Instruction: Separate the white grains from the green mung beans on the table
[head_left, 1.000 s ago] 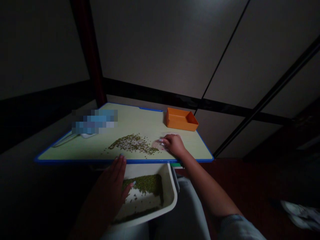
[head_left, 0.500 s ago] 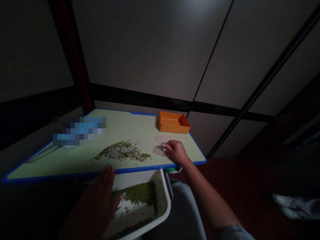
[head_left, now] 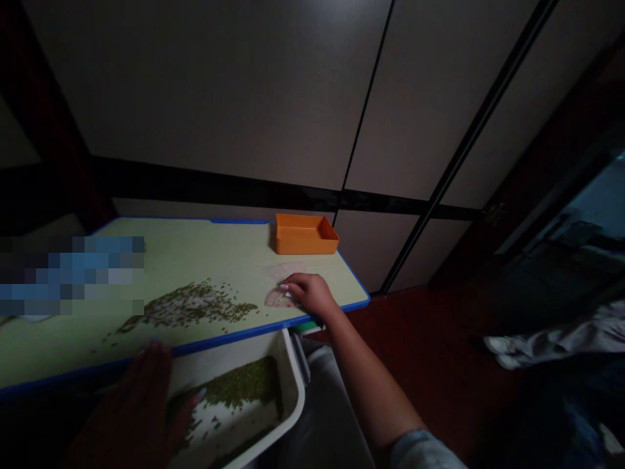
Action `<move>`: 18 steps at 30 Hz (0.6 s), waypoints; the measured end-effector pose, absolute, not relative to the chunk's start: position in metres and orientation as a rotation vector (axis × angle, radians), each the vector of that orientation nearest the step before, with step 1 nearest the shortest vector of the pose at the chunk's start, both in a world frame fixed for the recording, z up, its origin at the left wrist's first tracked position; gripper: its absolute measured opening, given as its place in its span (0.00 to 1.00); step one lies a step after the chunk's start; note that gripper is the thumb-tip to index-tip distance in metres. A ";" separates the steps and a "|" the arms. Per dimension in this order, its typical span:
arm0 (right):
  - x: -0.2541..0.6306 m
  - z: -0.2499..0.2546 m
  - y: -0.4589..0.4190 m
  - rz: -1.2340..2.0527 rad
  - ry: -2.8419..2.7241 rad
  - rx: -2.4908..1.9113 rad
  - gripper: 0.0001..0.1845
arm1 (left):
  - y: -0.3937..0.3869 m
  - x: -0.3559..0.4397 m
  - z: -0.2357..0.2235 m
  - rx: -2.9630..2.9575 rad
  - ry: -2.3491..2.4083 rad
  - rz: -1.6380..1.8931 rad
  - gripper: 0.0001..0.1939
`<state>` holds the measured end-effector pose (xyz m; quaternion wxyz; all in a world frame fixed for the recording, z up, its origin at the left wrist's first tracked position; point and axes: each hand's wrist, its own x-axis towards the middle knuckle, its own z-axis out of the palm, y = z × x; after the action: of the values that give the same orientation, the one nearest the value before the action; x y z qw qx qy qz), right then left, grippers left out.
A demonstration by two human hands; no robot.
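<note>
My right hand [head_left: 311, 294] rests low over the right part of the pale yellow-green tabletop [head_left: 195, 244]. Its fingers are pinched together above a pinkish printed fan-shaped patch [head_left: 276, 298]; whatever they hold, if anything, is hidden. Small green seed-like pieces [head_left: 195, 305] lie spread in a loose heap left of it. My left hand [head_left: 141, 397], dark in shadow, is at the table's front edge over a white bin [head_left: 294, 391], fingers stretched and thumb apart. Inside the bin is a bank of the same green pieces [head_left: 247, 383], with a few scattered on its floor.
An orange open box [head_left: 306, 241] stands at the table's back right corner. A blurred-out blue item [head_left: 83, 267] lies at the left. Behind the table rises a panelled wall [head_left: 219, 98]. Another person's legs and shoes [head_left: 508, 348] show at the right, on dark red floor.
The view has swung to the right, so the table and bin appear further left. Both hands keep about the same places over the table and bin. More of the other person's legs shows.
</note>
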<state>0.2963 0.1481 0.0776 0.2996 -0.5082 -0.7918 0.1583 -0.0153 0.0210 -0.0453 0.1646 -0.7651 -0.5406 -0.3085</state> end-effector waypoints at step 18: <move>0.276 0.078 0.125 0.097 -2.185 -1.531 0.14 | 0.011 0.001 -0.018 -2.051 -1.437 -0.738 0.43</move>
<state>0.2760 0.1250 0.0779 0.2336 -0.5577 -0.7957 0.0352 0.0011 0.0110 -0.0185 0.2623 -0.7580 -0.5312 -0.2728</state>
